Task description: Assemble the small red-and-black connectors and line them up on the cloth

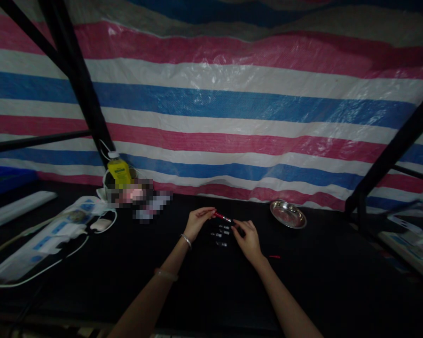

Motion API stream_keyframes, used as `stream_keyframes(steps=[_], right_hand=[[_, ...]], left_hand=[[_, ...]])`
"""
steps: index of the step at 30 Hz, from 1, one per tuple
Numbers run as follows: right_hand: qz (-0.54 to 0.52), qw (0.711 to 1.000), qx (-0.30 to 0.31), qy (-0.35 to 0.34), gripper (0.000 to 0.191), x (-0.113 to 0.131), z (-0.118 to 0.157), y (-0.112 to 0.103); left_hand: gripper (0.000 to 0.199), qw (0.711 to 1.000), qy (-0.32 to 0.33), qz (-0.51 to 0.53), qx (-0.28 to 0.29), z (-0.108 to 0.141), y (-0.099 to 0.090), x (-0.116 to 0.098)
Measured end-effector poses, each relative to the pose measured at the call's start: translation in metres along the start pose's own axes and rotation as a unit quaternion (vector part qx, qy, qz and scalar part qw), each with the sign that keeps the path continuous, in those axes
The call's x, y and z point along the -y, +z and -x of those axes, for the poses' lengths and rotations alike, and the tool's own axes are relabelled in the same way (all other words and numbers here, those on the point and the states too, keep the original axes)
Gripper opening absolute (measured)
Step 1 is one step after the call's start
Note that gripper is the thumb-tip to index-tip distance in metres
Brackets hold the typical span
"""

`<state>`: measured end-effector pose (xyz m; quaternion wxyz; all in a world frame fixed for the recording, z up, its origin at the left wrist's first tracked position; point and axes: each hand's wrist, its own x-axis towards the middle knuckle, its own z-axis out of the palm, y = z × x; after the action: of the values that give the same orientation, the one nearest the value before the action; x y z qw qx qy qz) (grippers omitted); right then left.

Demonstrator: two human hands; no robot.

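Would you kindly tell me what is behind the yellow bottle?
Behind the yellow bottle, a slanting black post and the striped sheet can be seen. Whatever sits directly behind its body is covered and cannot be seen.

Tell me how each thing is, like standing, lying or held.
Red stick: held in fingers
Left hand: pinching it
Right hand: fingers at its other end
Small tubes: lying down
Red piece: lying loose
Metal dish: open side up
Yellow bottle: upright, capped
Power strip: lying flat
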<state>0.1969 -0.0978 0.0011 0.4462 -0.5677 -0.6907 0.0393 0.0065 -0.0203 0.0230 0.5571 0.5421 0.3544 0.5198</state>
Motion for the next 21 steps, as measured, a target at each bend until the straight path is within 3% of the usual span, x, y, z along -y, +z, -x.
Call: stream_keyframes(steps=[4, 10, 16, 21], right_hand=[[0.041, 0.999, -0.026, 0.021, 0.028, 0.0, -0.001, -0.005], [0.091, 0.989, -0.085, 0.081, 0.032, -0.009, -0.001, -0.011], [0.117, 0.983, -0.088, 0.112, 0.036, -0.011, 0.004, -0.023], [0.147, 0.973, -0.093, 0.153, 0.043, -0.022, 0.033, -0.053]], left_hand=[[0.035, 0.997, 0.023, -0.029, -0.061, -0.005, -0.006, 0.004], [0.039, 0.994, 0.002, -0.064, -0.09, -0.011, -0.016, 0.018], [0.032, 0.984, 0.02, -0.157, -0.084, -0.013, -0.023, 0.028], [0.019, 0.966, 0.042, -0.25, -0.051, -0.011, -0.021, 0.027]])
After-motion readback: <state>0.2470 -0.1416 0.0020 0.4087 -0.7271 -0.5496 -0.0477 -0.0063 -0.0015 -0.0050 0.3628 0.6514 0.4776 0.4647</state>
